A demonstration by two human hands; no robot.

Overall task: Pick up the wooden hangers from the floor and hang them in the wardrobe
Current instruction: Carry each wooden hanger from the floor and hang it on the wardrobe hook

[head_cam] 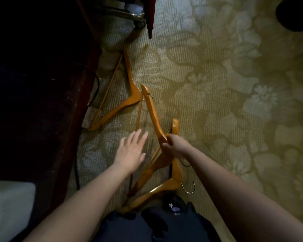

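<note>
Down on the patterned carpet [217, 84], three wooden hangers lie in a loose line running away from the person's feet. The right hand [176, 145] has its fingers curled round the middle hanger [152, 112] at its peak, and that one's far tip looks raised off the floor. Just beneath that hand the nearest hanger [176, 170] lies flat, its metal hook pointing right, close to the person's dark trousers.

The farthest hanger [130, 75] is what matters now. It lies ahead and to the left, hard by the dark furniture [42, 84], its long axis running away from the person and its peak pointing right, nearly touching the held hanger's tip. The left hand [131, 151] is flat and empty, fingers straight, stretched toward it. That hand is the nearer one; I'd guess it reaches forward for the near arm of that hanger.
</note>
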